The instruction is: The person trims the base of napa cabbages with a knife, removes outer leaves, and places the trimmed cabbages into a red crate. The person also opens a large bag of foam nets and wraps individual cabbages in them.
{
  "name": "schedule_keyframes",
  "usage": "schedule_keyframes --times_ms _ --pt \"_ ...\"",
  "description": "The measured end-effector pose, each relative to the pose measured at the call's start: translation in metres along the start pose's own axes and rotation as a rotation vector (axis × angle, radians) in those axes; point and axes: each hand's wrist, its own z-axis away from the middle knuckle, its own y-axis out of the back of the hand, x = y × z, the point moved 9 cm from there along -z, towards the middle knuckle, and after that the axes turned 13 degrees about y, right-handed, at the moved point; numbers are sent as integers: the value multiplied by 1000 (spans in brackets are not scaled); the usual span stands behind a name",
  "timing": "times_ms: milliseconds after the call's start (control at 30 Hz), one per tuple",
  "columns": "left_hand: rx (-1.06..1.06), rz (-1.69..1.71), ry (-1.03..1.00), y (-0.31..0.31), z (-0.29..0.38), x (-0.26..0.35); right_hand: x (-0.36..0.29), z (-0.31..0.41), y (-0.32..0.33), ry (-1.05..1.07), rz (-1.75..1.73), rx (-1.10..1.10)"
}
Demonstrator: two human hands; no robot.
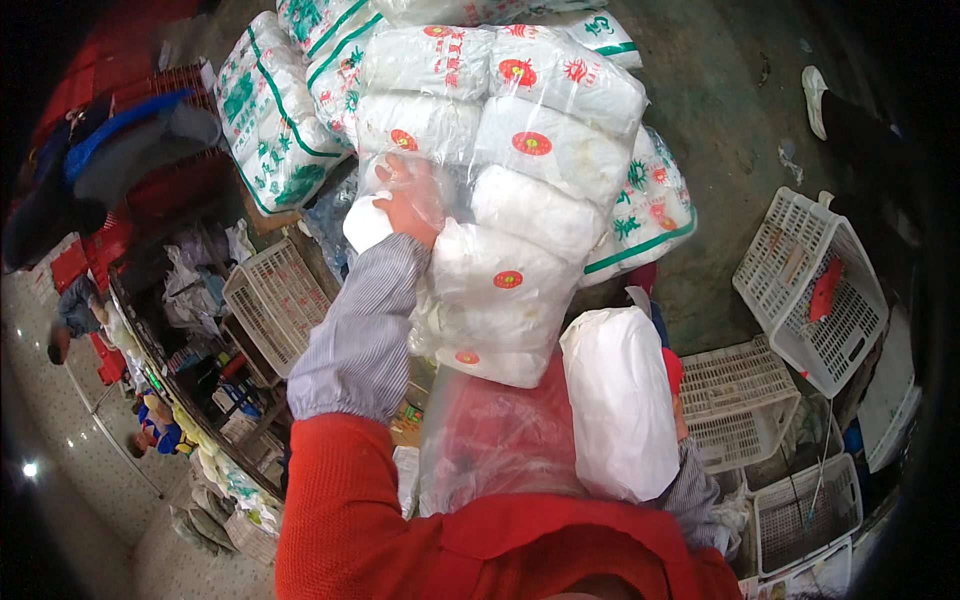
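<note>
My left hand [409, 196] reaches into a large clear plastic bag [442, 300] filled with several white wrapped bundles [551, 142]. Its fingers are spread over a white bundle [365, 223] at the bag's left side, partly behind the clear film; whether they grip it cannot be told. At my right side my right hand [681, 420] holds a long white wrapped bundle [621, 405] upright against my body. Most of that hand is hidden behind the bundle. The loose, open part of the clear bag hangs over my red clothing.
Filled bags with green print [277, 112] lie around the far end and left. White plastic crates [817, 285] stand at the right, another crate [277, 300] at the left. A person's shoe [814, 101] is at the upper right. Several people are at the left.
</note>
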Motion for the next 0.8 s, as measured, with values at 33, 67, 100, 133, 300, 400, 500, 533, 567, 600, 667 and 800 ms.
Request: schedule_keyframes --times_ms 33,67,100,133,300,400,500,533,567,600,667,800 --pt "18 1 29 -3 -3 -1 -1 0 0 0 -5 -7" --pt "-26 57 40 -10 -6 -1 -2 2 0 9 5 -12" --pt "-153 136 37 -21 -7 -2 -2 3 0 11 4 -15" --pt "-270 225 44 -29 -7 -4 -3 6 -1 16 -2 -19" --pt "-218 413 -105 21 16 -23 -4 23 -6 50 7 -34" --pt "-159 498 -136 61 37 -36 -1 30 -10 62 18 -38" --pt "-72 636 -160 99 59 -57 2 31 -15 71 32 -46" --pt "-33 697 -156 112 67 -66 3 30 -17 78 42 -49" --pt "-52 741 -120 118 75 -75 5 29 -19 81 50 -51" --pt "46 798 -156 135 89 -87 6 27 -21 84 56 -54" --pt "-64 1077 28 143 114 -130 10 24 -28 85 72 -63" --pt "-166 1904 341 145 154 -219 21 21 -59 102 116 -107"
